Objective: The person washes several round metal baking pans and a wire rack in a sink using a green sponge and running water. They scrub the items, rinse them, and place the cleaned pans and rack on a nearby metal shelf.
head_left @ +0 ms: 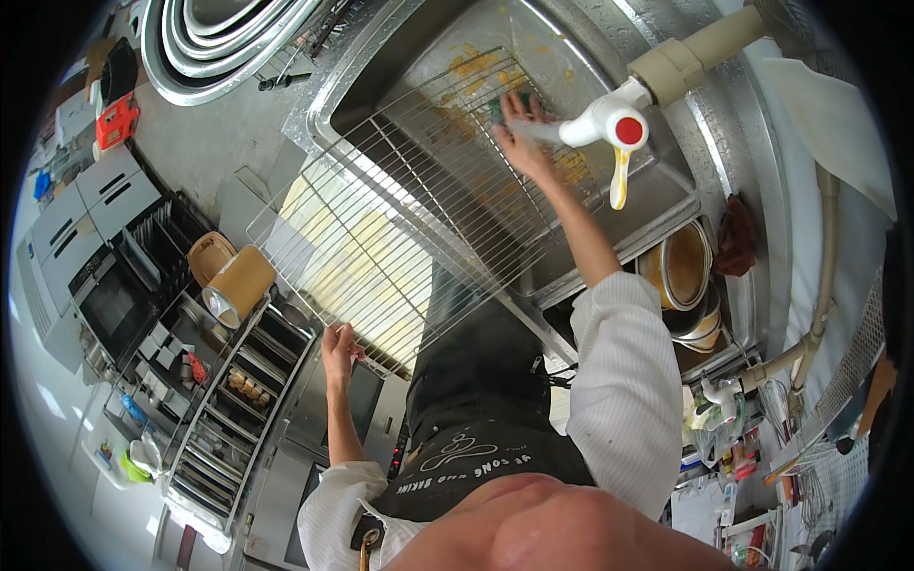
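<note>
Left hand [340, 352] grasps the wire rack [390, 228]; right hand [526, 136], fingers spread, over green scrubber [497, 108]; hard strokes could jolt rack loose.

One bare left hand [341, 352], left of centre; one bare right hand [526, 143], upper centre. One rectangular steel wire rack [400, 214], centre. One grey metal sink [657, 186], upper centre. One white plastic tap [602, 120], upper right. At least three nested round steel bowls [176, 88], upper left.
</note>
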`<state>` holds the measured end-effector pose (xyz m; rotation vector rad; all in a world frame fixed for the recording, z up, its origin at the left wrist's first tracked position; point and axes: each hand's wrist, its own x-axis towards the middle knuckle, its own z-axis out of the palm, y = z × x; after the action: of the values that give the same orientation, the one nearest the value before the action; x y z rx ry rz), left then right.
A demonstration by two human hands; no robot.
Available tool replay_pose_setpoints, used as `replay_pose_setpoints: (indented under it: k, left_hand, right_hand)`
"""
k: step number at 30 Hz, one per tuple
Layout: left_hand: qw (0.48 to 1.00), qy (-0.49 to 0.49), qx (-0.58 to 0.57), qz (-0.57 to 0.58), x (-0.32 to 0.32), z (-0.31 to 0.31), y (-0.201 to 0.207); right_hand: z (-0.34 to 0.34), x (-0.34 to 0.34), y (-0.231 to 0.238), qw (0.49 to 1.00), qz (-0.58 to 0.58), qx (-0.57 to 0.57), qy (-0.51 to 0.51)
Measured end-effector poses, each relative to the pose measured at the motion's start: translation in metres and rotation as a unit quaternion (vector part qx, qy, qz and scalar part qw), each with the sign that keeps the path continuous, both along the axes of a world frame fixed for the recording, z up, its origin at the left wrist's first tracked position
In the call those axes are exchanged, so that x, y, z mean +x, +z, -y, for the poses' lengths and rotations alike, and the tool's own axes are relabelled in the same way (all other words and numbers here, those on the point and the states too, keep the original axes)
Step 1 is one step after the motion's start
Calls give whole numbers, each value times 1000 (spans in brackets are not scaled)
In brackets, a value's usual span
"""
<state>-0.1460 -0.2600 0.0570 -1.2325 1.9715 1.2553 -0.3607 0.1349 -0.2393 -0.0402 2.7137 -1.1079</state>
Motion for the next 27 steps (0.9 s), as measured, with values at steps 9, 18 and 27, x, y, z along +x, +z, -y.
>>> replay_pose_setpoints:
  k: [9, 18, 27]
  left_hand:
    - [991, 44, -70, -101, 51, -6, -105]
    - [946, -55, -253, -194, 42, -23, -188]
    - [938, -154, -237, -199, -6, -19, -176]
  right_hand:
    - [-22, 11, 86, 991, -125, 52, -10]
    - [-28, 15, 143, 969, -179, 168, -3]
    - [-32, 43, 136, 958, -144, 250, -1]
